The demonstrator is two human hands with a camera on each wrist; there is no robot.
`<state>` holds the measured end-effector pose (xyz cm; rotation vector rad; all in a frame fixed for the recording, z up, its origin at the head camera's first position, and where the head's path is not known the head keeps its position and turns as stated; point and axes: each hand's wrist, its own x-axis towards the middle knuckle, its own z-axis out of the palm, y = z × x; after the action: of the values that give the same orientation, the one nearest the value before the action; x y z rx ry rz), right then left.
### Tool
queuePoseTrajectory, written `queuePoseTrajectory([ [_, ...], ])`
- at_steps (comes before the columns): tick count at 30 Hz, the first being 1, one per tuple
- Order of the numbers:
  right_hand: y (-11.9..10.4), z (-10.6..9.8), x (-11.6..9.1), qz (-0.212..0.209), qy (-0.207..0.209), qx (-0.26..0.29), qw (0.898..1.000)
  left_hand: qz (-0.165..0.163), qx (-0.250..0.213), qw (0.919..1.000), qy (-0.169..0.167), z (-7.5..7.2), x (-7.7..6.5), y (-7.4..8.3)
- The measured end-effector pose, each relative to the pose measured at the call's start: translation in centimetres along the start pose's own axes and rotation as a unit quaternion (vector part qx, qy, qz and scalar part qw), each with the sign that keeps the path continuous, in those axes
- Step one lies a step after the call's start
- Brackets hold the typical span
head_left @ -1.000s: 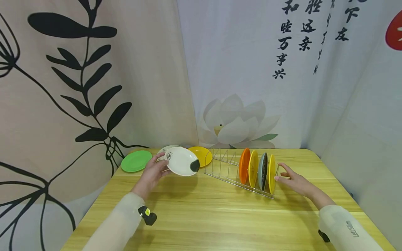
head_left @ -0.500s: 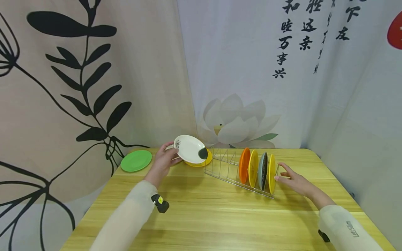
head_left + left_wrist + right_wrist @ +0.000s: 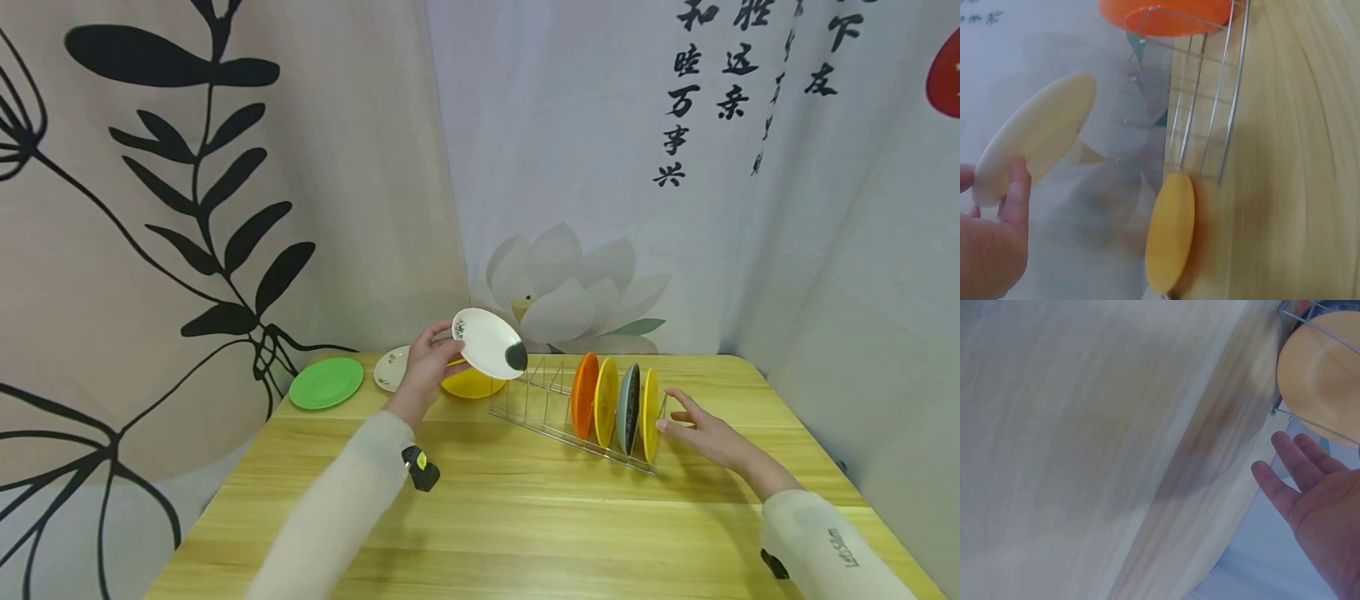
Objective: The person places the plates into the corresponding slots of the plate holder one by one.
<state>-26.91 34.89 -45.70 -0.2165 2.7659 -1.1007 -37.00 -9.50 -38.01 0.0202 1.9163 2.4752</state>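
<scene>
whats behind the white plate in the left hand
In the head view, behind the white plate show the curtain and parts of a yellow plate and wire rack; the yellow plate's far side is partly covered.

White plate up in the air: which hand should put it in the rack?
Probably the left hand. It holds the white plate, near the free left end of the rack. The right hand is at the other end, beside a yellow plate.
</scene>
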Motion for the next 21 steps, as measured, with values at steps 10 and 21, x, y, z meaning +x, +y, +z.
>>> queuePoseTrajectory([
  [10,0.2,-0.1,0.0,-0.002,-0.001,0.003,1.0,0.002,0.019,0.9997,-0.015,3.9,0.6,-0.9],
  [21,0.4,-0.2,0.1,-0.002,0.0,0.002,1.0,0.003,0.027,0.9987,-0.042,7.0,0.7,-1.4],
])
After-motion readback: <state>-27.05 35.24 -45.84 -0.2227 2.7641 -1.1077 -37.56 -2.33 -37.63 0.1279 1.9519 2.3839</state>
